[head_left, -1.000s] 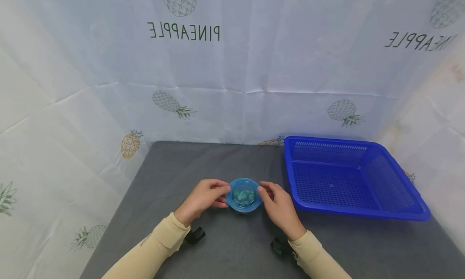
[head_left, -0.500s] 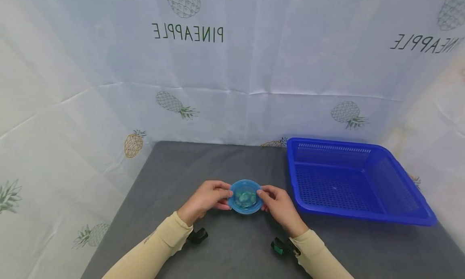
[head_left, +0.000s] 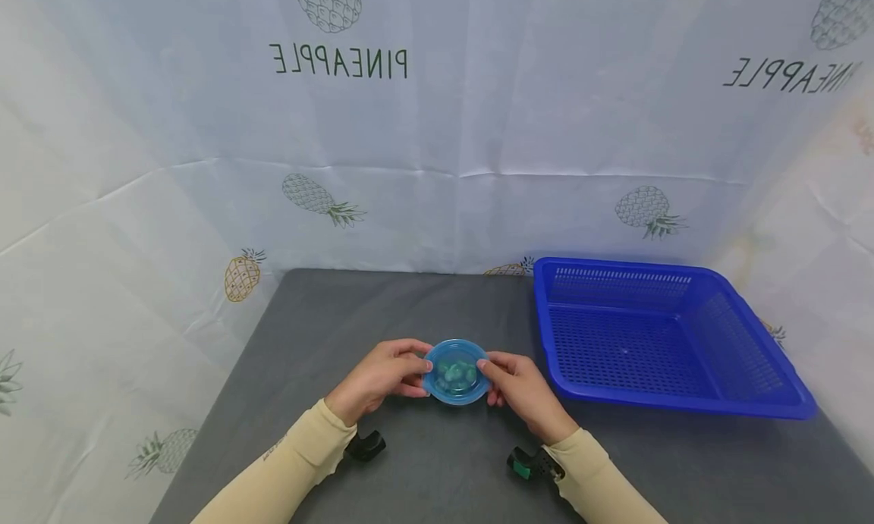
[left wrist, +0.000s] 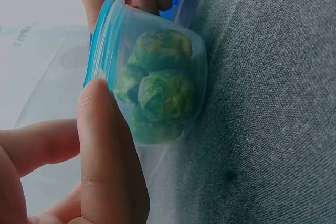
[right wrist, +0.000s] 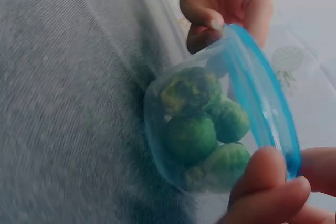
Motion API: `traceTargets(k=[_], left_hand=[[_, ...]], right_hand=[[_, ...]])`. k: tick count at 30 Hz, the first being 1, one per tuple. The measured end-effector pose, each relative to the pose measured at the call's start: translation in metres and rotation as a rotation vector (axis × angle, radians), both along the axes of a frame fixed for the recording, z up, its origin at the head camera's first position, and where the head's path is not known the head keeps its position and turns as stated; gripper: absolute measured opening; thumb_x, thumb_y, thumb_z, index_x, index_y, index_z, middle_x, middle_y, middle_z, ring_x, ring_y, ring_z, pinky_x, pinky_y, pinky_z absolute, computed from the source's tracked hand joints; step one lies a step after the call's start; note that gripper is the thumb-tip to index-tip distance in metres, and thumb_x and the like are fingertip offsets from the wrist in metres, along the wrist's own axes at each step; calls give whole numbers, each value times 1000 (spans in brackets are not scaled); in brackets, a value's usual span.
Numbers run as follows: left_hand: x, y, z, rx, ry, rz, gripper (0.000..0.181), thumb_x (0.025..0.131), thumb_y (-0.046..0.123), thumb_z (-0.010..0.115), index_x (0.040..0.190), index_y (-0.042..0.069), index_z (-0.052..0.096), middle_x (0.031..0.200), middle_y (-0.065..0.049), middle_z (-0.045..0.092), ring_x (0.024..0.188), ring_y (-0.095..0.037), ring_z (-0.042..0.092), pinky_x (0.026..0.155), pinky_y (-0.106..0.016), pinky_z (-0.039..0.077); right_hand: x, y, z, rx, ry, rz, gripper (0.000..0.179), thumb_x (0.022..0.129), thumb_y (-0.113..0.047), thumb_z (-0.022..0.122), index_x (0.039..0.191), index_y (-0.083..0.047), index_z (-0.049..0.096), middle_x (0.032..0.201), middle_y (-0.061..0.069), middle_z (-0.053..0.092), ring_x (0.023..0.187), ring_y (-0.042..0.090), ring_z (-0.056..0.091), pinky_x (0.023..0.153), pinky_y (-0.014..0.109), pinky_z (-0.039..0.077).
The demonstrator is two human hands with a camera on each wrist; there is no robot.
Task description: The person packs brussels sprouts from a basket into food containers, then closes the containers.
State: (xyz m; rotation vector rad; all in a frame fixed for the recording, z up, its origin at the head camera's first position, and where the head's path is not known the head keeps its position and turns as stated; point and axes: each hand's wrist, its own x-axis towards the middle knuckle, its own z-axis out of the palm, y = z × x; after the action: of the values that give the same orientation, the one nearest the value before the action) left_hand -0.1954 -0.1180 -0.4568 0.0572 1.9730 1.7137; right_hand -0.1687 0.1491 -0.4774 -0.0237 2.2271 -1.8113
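A small round plastic container [left wrist: 157,77] with clear sides and a blue lid [head_left: 457,349] holds several Brussels sprouts [right wrist: 191,140]. My left hand [head_left: 384,376] pinches the lid's rim on the left, the thumb [left wrist: 100,114] at the edge in the left wrist view. On the opposite side, my right hand [head_left: 520,391] grips the rim between thumb and fingers, as the right wrist view shows up close. The container's base is close over the grey cloth, its lid facing up and tilted a little toward me.
A blue perforated basket [head_left: 546,334] stands on the right of the grey table [head_left: 382,304], with nothing in it. White cloth [head_left: 437,114] with pineapple prints hangs behind and at the sides. Black wrist cameras [head_left: 366,446] sit under both wrists.
The lid has tipped slightly toward me, so the near side of the container no longer shows below it. My right hand has shifted a little nearer along the rim.
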Motion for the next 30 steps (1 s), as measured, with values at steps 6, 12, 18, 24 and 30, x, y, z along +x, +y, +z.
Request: traceTargets(k=[6, 12, 18, 24, 30], left_hand=[[-1, -2, -1, 14, -6, -13, 43, 101, 21, 76, 141, 6, 68, 97, -9, 68, 79, -18, 66, 82, -40, 70], [-4, -1, -2, 30, -17, -20, 43, 101, 19, 76, 141, 5, 68, 92, -7, 67, 76, -16, 66, 80, -38, 70], [-6, -1, -2, 28, -11, -36, 43, 102, 19, 75, 141, 4, 67, 86, -4, 65, 75, -15, 65, 80, -37, 70], [-5, -8, -2, 8, 4, -41, 49, 103, 23, 75, 146, 3, 64, 94, -9, 68, 80, -17, 68, 83, -40, 70], [4, -25, 7, -118, 37, -28, 55, 104, 42, 73, 143, 4, 65, 124, -16, 72, 98, -23, 77, 89, -43, 69]], right_hand=[[0, -1, -2, -40, 14, -40, 32, 107, -16, 68, 132, 4, 72, 73, -1, 62, 60, 11, 60, 56, 22, 53], [2, -3, -3, -42, 21, -89, 31, 106, -14, 69, 131, 3, 73, 71, -1, 61, 58, 11, 58, 55, 23, 52], [4, -6, -3, 1, 50, -110, 27, 107, -12, 67, 130, 0, 75, 70, 1, 60, 57, 13, 57, 56, 24, 53], [6, -13, 2, 248, 178, -71, 39, 110, -21, 66, 143, -3, 68, 75, 2, 66, 62, 14, 62, 59, 26, 51], [21, -13, 30, 546, 321, 0, 76, 107, -47, 67, 166, -6, 42, 125, 7, 72, 102, 17, 72, 86, 40, 65]])
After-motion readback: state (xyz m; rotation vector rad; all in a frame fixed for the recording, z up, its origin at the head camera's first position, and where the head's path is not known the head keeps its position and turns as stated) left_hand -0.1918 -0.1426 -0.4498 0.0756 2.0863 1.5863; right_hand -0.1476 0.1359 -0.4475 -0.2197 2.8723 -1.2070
